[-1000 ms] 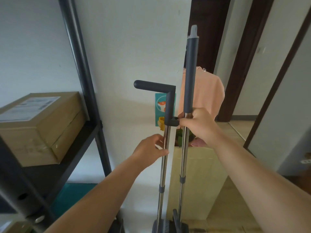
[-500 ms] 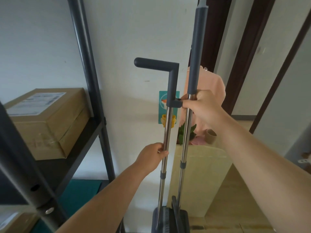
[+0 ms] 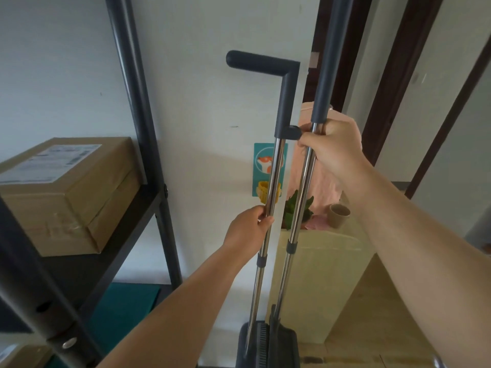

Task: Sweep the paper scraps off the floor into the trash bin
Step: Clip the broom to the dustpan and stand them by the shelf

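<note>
Broom (image 3: 303, 187) and dustpan (image 3: 287, 346) stand upright side by side at the centre of the view, their steel poles running down to six o'clock, where the broom's foot sits tucked into the dark pan. The right hand (image 3: 334, 150) is wrapped around the broom pole just under its grey sleeve, thumb touching the small clip (image 3: 292, 132) that juts from the dustpan's bent handle (image 3: 265, 63). The left hand (image 3: 245, 231), at seven o'clock from the clip, pinches the dustpan pole between thumb and curled fingers. Over the last second this hand has slid down the pole, away from the clip, and tightened from a loose touch into a real hold, while the right hand has stayed at the clip. That looks like bracing: one hand steadies the dustpan low down so the other can pull the broom free. Whether the broom has left the clip yet cannot be told, since the thumb covers the joint. So the sweeping itself has not begun. No paper scraps show, and only a strip of floor appears at five o'clock. A cream box (image 3: 324, 274) with a plant (image 3: 295, 208) and a cup (image 3: 338, 213) on top stands behind the poles; whether it is the trash bin is unclear. A dark rack (image 3: 132, 102) at nine o'clock carries a cardboard box (image 3: 66, 192).
</note>
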Action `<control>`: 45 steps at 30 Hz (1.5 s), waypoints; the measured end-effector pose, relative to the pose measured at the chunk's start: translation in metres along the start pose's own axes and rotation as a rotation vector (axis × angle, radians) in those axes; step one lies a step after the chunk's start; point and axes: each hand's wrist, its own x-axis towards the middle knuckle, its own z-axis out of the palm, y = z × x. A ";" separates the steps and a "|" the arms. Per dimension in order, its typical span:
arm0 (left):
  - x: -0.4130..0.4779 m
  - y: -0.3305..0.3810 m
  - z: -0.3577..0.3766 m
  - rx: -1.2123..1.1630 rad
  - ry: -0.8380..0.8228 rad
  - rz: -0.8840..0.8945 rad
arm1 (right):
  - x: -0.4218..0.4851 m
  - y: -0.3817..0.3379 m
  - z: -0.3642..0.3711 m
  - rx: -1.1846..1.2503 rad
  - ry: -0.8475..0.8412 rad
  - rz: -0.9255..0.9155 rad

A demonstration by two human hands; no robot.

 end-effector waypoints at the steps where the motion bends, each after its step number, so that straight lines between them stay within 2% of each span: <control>1: 0.000 -0.001 0.001 0.008 0.001 0.001 | 0.000 0.001 0.000 -0.001 -0.007 -0.004; 7: -0.002 -0.007 0.005 0.033 0.000 0.012 | -0.014 0.016 0.009 -0.028 -0.161 0.047; 12: -0.002 -0.008 0.004 0.054 -0.001 0.009 | -0.021 0.022 0.014 -0.010 -0.097 0.004; 23: 0.000 -0.012 0.003 0.076 -0.048 -0.003 | -0.024 0.028 0.027 -0.126 -0.117 -0.013; 36: 0.006 -0.021 0.000 0.201 -0.073 0.123 | -0.021 0.034 0.027 -0.091 -0.128 -0.008; 45: 0.013 -0.029 0.000 0.195 -0.093 0.164 | -0.013 0.041 0.030 -0.127 -0.149 -0.004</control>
